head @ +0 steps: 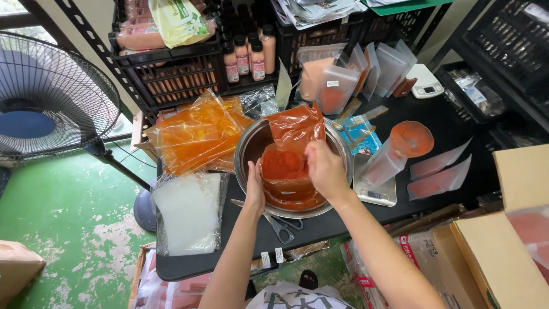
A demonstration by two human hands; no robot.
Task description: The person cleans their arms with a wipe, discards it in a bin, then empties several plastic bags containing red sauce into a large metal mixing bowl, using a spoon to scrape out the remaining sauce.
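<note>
Person seen from above: bare forearms, left hand (255, 191) and right hand (324, 170) ungloved; white patterned shirt (289, 297) at chest.

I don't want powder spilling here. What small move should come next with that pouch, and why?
Probably tip the pouch a little further over the bowl. Both hands, left and right, hold it inside the rim, and red powder sits heaped at its open mouth, so whatever falls should land in the bowl.
</note>
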